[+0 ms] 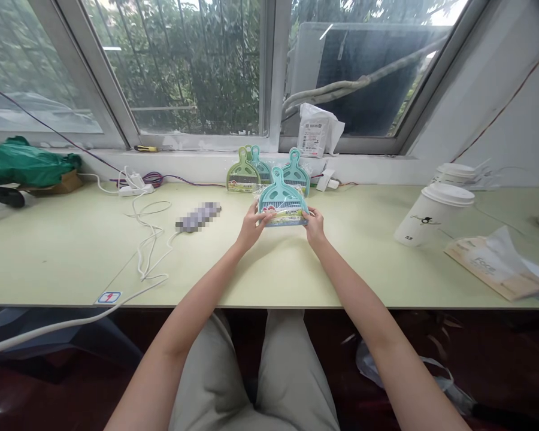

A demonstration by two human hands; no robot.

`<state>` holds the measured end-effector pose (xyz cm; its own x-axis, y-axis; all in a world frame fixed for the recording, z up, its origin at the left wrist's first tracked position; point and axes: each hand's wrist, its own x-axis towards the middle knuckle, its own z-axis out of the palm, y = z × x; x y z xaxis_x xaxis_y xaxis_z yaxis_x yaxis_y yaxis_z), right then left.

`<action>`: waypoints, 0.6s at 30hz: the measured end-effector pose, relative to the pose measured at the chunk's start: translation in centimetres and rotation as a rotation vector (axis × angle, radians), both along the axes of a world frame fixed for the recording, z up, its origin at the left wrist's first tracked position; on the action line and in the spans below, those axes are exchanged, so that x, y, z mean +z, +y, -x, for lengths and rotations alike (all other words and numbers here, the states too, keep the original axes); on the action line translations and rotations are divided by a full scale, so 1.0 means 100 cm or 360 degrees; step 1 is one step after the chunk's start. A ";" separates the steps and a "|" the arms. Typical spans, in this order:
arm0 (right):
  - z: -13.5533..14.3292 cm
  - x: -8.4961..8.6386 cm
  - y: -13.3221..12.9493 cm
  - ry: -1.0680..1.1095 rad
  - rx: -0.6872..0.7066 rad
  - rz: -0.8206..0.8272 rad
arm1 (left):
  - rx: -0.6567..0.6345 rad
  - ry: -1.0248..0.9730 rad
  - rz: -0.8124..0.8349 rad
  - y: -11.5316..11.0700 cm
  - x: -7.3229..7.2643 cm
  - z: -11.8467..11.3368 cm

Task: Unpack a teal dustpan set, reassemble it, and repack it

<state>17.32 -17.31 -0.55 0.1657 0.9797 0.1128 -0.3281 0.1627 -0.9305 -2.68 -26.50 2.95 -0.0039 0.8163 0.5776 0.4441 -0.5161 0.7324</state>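
A light blue mini dustpan set in clear wrapping (281, 200) lies on the pale green desk (72, 251), straight ahead of me. My left hand (253, 224) grips its left lower corner and my right hand (315, 224) grips its right lower corner. Behind it, against the windowsill, stand a green dustpan set (242, 174) and two more blue ones (296, 170), also wrapped.
A white power strip (135, 188) with looping white cables sits at the left. A green bag (24, 161) lies far left. Two white paper cups (431, 215) and a tissue pack (498, 266) are at the right. A white packet (317, 131) leans on the windowsill.
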 end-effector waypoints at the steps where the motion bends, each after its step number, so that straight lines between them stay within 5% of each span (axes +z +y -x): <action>1: 0.002 0.001 -0.001 -0.0011 0.0003 0.0001 | 0.0034 -0.0098 0.0032 -0.001 0.002 -0.001; 9: 0.007 0.004 -0.003 -0.0482 -0.0221 -0.0370 | 0.0397 -0.0607 0.0145 0.013 -0.008 0.000; 18: -0.021 -0.015 0.071 -0.0987 -0.0513 -0.0401 | 0.0407 0.0031 0.0289 0.120 -0.034 -0.004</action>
